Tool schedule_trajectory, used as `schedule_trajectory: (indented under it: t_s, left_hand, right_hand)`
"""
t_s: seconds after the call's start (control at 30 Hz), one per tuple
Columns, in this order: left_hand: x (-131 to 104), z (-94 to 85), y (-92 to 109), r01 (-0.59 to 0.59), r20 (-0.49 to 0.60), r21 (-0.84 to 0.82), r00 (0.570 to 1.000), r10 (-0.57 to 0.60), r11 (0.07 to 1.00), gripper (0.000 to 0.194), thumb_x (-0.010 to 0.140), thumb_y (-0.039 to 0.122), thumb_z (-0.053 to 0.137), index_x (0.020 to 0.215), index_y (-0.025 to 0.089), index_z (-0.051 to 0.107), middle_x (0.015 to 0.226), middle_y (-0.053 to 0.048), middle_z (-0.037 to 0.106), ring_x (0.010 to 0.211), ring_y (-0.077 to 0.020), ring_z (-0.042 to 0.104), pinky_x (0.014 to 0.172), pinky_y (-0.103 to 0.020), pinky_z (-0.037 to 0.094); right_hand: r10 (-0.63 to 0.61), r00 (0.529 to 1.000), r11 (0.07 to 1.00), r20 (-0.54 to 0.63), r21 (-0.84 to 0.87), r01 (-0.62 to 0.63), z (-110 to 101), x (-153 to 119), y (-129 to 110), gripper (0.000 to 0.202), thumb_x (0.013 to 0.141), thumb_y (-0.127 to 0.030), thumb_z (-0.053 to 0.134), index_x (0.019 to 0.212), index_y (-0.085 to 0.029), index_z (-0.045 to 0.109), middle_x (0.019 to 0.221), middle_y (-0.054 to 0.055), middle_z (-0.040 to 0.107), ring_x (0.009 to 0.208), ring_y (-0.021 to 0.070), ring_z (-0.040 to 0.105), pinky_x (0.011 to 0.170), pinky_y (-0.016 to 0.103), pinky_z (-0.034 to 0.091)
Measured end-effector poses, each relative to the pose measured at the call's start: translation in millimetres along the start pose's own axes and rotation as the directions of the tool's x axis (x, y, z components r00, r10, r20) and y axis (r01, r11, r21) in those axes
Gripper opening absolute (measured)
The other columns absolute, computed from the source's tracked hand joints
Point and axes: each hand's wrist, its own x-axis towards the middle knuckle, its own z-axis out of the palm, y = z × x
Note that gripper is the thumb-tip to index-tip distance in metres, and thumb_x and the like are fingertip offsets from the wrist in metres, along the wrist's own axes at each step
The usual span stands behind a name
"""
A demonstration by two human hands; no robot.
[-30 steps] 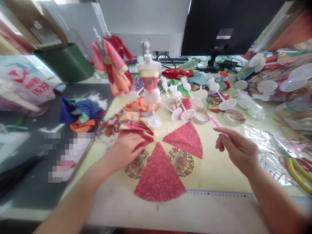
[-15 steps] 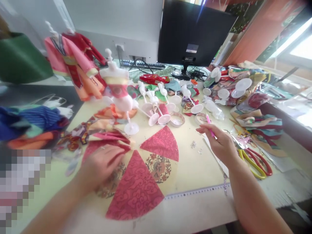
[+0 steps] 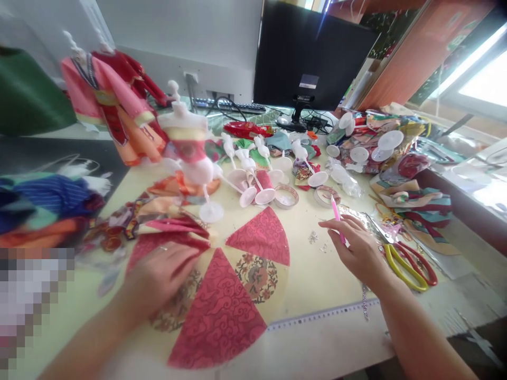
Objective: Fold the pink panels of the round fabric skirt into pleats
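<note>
Red and cream panelled fabric is spread in a fan on the table, with dark floral roundels on its pale panels. My left hand rests on its left side, its fingers bent over a folded red part; whether they pinch it is unclear. To the right, my right hand holds a thin pink pen-like tool upright between thumb and fingers. Small shiny beads lie between that hand and the fabric.
Yellow-handled and red-handled scissors lie right of my right hand. A ruler crosses the front. Behind stand a small mannequin, toppled stands, tape rolls and a monitor. Blue cloth is at left.
My right hand has moved slightly down, and the pink tool stands more upright and shows more of its length. The left hand stays on the fabric. The whole view has shifted a little.
</note>
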Motion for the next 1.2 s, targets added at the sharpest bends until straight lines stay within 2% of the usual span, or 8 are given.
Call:
schedule_trajectory:
  t_s: [0.2,0.33,0.47,0.57,0.73,0.83,0.93,1.2]
  left_hand:
    - [-5,5.5,-3,0.031,0.021,0.008,0.999,-0.031,0.999,0.023,0.089,0.032,0.047,0.103,0.020,0.062,0.102,-0.005,0.068,0.097,-0.0225,0.062,0.096,-0.039,0.043]
    - [-5,6.5,-3,0.034,0.001,0.015,0.999,-0.034,0.999,0.023,0.089,0.033,0.047,0.103,0.023,0.061,0.102,-0.004,0.068,0.097,-0.0227,0.061,0.092,-0.038,0.046]
    - [-5,5.0,-4,0.018,0.002,0.020,1.000,-0.018,1.000,0.021,0.090,0.032,0.047,0.103,0.022,0.060,0.101,-0.005,0.067,0.096,-0.0224,0.061,0.091,-0.038,0.046]
    - [-5,3.8,-2,-0.014,0.014,0.042,1.000,0.013,0.999,0.021,0.089,0.029,0.048,0.105,0.020,0.059,0.102,-0.006,0.066,0.097,-0.0234,0.060,0.092,-0.039,0.045]
    - [2,4.5,18,-0.162,-0.057,0.049,0.985,0.164,0.986,0.030,0.085,0.022,0.056,0.115,0.017,0.056,0.110,-0.010,0.064,0.103,-0.0245,0.057,0.093,-0.040,0.044]
    - [7,7.4,35,-0.235,0.020,-0.003,0.972,0.235,0.972,0.034,0.086,0.026,0.054,0.118,0.016,0.056,0.114,-0.011,0.062,0.110,-0.0256,0.054,0.096,-0.041,0.042]
    - [9,9.9,45,-0.255,0.103,-0.001,0.962,0.254,0.967,0.029,0.087,0.027,0.052,0.113,0.016,0.059,0.111,-0.010,0.063,0.110,-0.0257,0.053,0.097,-0.043,0.039]
    - [7,9.0,44,-0.247,0.133,0.030,0.961,0.241,0.969,0.025,0.087,0.027,0.053,0.107,0.016,0.062,0.111,-0.010,0.062,0.112,-0.0270,0.052,0.097,-0.043,0.037]
  right_hand:
    - [0.008,0.998,1.000,-0.066,0.020,-0.007,13,-18,7,0.022,0.091,-0.016,0.043,0.108,-0.021,0.057,0.094,0.005,0.064,0.085,0.0205,0.060,0.096,0.049,0.040]
    - [-0.011,0.999,0.999,-0.051,0.050,0.014,23,-20,5,0.024,0.090,-0.013,0.043,0.109,-0.021,0.057,0.094,0.006,0.064,0.087,0.0206,0.060,0.096,0.050,0.040]
    - [-0.104,0.995,0.989,0.014,0.109,0.102,30,-18,-11,0.028,0.090,-0.010,0.043,0.114,-0.021,0.052,0.100,0.006,0.064,0.095,0.0207,0.059,0.099,0.050,0.038]
    - [-0.207,0.973,0.969,0.100,0.160,0.190,32,-17,-29,0.032,0.090,-0.009,0.040,0.118,-0.021,0.048,0.110,0.007,0.062,0.106,0.0206,0.055,0.102,0.049,0.035]
    - [-0.300,0.923,0.949,0.239,0.168,0.265,36,-15,-46,0.031,0.089,-0.010,0.039,0.118,-0.018,0.050,0.109,0.010,0.062,0.115,0.0248,0.049,0.103,0.054,0.031]
    - [-0.299,0.917,0.952,0.262,0.145,0.269,38,-15,-46,0.029,0.089,-0.010,0.038,0.114,-0.017,0.052,0.102,0.010,0.064,0.112,0.0248,0.049,0.103,0.055,0.031]
    - [-0.293,0.921,0.955,0.259,0.129,0.267,38,-16,-42,0.030,0.090,-0.008,0.036,0.114,-0.019,0.051,0.096,0.009,0.064,0.110,0.0239,0.049,0.104,0.055,0.028]
    - [-0.294,0.926,0.955,0.237,0.121,0.272,35,-18,-39,0.031,0.089,-0.006,0.036,0.114,-0.017,0.051,0.100,0.010,0.062,0.104,0.0229,0.052,0.103,0.053,0.030]
